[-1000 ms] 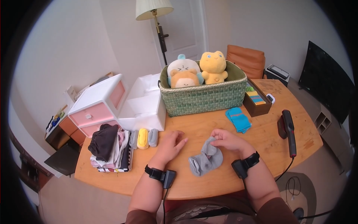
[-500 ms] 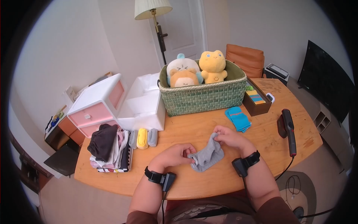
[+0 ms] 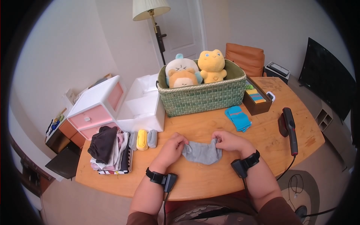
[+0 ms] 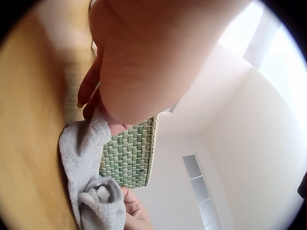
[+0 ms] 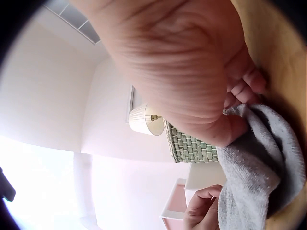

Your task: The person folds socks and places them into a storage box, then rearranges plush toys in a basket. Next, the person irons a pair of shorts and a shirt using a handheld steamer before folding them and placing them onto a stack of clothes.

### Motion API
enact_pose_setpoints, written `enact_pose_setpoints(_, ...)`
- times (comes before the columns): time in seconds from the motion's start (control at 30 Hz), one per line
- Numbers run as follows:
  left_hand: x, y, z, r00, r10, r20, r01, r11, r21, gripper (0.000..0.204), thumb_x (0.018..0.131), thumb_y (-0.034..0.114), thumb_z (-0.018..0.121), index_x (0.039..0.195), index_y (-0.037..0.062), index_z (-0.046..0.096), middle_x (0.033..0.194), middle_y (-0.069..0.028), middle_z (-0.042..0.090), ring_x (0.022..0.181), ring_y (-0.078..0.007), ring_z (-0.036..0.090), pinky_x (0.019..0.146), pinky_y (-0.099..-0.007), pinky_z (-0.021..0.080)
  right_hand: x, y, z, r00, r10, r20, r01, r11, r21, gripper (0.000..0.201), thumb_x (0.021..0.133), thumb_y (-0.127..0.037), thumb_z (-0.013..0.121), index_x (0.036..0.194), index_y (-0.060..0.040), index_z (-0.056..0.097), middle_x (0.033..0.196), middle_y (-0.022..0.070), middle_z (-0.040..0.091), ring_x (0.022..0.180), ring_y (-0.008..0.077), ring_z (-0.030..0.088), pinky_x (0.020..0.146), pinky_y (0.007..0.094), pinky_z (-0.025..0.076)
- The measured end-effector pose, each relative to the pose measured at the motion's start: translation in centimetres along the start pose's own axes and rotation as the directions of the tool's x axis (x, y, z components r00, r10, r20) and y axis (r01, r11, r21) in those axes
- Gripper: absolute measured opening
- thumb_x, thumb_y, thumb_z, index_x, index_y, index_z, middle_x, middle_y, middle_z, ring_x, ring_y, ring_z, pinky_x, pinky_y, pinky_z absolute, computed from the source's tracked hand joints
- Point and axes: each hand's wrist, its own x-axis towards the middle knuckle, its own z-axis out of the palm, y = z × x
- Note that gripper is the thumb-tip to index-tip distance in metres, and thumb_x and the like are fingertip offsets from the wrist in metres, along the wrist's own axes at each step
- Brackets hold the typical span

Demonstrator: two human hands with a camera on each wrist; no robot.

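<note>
A grey sock (image 3: 203, 153) is stretched sideways between both hands near the front of the wooden table. My left hand (image 3: 173, 149) pinches its left end between thumb and fingers. At the opposite end, my right hand (image 3: 229, 141) pinches the fabric by its upper corner. In the left wrist view, the sock (image 4: 86, 153) sags between the hands close over the tabletop, a rolled opening showing near the right hand. The right wrist view shows the thumb pressed on the sock's (image 5: 249, 177) folded edge.
Rolled socks (image 3: 142, 140) and a stack of folded clothes (image 3: 108, 152) lie left. Behind stand a white box (image 3: 144, 116), a pink-fronted drawer unit (image 3: 93, 108) and a green basket (image 3: 202, 101) of plush toys. Blue socks (image 3: 238, 119), a brown box (image 3: 258, 107) and a black corded appliance (image 3: 288, 129) sit right.
My left hand has reached the sock and taken its left end. The sock has gone from bunched below the right hand to spread level between both hands.
</note>
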Motion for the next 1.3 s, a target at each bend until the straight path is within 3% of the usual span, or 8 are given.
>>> enact_pose_setpoints(0.27, 0.2, 0.2, -0.3, 0.986, -0.057, -0.155, 0.071, 0.993, 0.091, 0.011, 0.088, -0.002, 0.057, 0.094, 0.002, 0.064, 0.097, -0.0142, 0.059, 0.083, -0.0304, 0.061, 0.074, -0.0349, 0.05, 0.1, -0.8, 1.3, 0.973, 0.021, -0.231, -0.043, 0.995, -0.09, 0.019, 0.079, 0.003, 0.058, 0.097, -0.0004, 0.062, 0.084, 0.0108, 0.063, 0.074, 0.0183, 0.06, 0.066, 0.0305, 0.049)
enact_pose_setpoints(0.4, 0.0, 1.4, -0.2, 0.984, -0.13, -0.12, 0.14, 0.986, 0.084, 0.014, 0.085, 0.007, 0.066, 0.099, 0.0032, 0.064, 0.101, -0.0138, 0.058, 0.084, -0.0306, 0.061, 0.074, -0.0355, 0.05, 0.4, -0.3, 1.8, 0.918, -0.233, -0.32, 0.124, 0.937, -0.327, 0.019, 0.079, 0.002, 0.058, 0.098, -0.0003, 0.061, 0.09, 0.0135, 0.061, 0.078, 0.0254, 0.061, 0.068, 0.0333, 0.049)
enact_pose_setpoints(0.53, 0.2, 1.8, -0.3, 0.978, 0.107, -0.179, -0.044, 0.944, 0.327, 0.033, 0.077, 0.019, 0.078, 0.102, 0.0049, 0.062, 0.103, -0.013, 0.058, 0.083, -0.0298, 0.062, 0.074, -0.0368, 0.051, 0.4, -0.2, 1.7, 0.799, -0.506, -0.326, 0.249, 0.771, -0.586, 0.018, 0.08, -0.002, 0.06, 0.097, 0.0, 0.06, 0.091, 0.0138, 0.06, 0.076, 0.0271, 0.06, 0.067, 0.0327, 0.049)
enact_pose_setpoints(0.6, 0.2, 1.9, -0.4, 0.963, 0.197, -0.186, -0.116, 0.92, 0.375, 0.036, 0.074, 0.02, 0.081, 0.102, 0.0056, 0.062, 0.099, -0.0122, 0.059, 0.082, -0.0292, 0.062, 0.073, -0.0373, 0.051, 0.5, -0.5, 1.6, 0.819, -0.453, -0.351, 0.244, 0.83, -0.502, 0.017, 0.079, -0.004, 0.06, 0.095, -0.0002, 0.061, 0.088, 0.0144, 0.061, 0.078, 0.0283, 0.06, 0.068, 0.0343, 0.049)
enact_pose_setpoints(0.67, 0.2, 1.9, -0.3, 1.0, 0.019, 0.009, -0.021, 0.948, 0.317, 0.039, 0.072, 0.021, 0.082, 0.102, 0.007, 0.061, 0.09, -0.0102, 0.061, 0.081, -0.0284, 0.062, 0.071, -0.0375, 0.051, 0.4, -0.7, 1.8, 0.838, -0.4, -0.371, 0.236, 0.879, -0.414, 0.017, 0.078, -0.006, 0.061, 0.093, -0.0005, 0.062, 0.084, 0.0151, 0.062, 0.08, 0.0295, 0.061, 0.07, 0.0358, 0.049)
enact_pose_setpoints(0.73, 0.0, 2.0, 0.0, 1.0, -0.021, 0.017, 0.016, 0.959, 0.284, 0.037, 0.074, 0.02, 0.08, 0.103, 0.0077, 0.061, 0.085, -0.009, 0.061, 0.08, -0.0279, 0.062, 0.07, -0.0375, 0.051, 0.3, -0.7, 2.0, 0.939, -0.15, -0.311, 0.162, 0.987, 0.012, 0.014, 0.079, -0.009, 0.063, 0.09, -0.0004, 0.062, 0.075, 0.0121, 0.061, 0.067, 0.0238, 0.058, 0.063, 0.0341, 0.047)
enact_pose_setpoints(0.93, 0.0, 1.9, -0.2, 0.985, -0.172, 0.014, 0.164, 0.961, 0.222, 0.026, 0.082, 0.015, 0.072, 0.104, 0.0089, 0.059, 0.076, -0.0068, 0.062, 0.072, -0.0258, 0.063, 0.064, -0.037, 0.05, 0.0, -1.7, 2.0, 0.976, -0.105, -0.193, 0.061, 0.974, -0.218, 0.022, 0.087, -0.023, 0.072, 0.082, -0.004, 0.061, 0.069, -0.0006, 0.053, 0.064, 0.0078, 0.047, 0.056, 0.0267, 0.039)
enact_pose_setpoints(1.3, -0.6, 0.5, -0.9, 0.975, -0.21, 0.075, 0.183, 0.946, 0.268, 0.018, 0.082, 0.008, 0.063, 0.1, 0.004, 0.064, 0.075, -0.0085, 0.061, 0.068, -0.021, 0.06, 0.066, -0.0334, 0.049, 0.0, -1.2, 1.8, 0.982, -0.086, -0.166, 0.062, 0.987, -0.146, 0.031, 0.082, -0.03, 0.073, 0.087, -0.0013, 0.06, 0.069, 0.0094, 0.058, 0.063, 0.0184, 0.054, 0.059, 0.0327, 0.044)
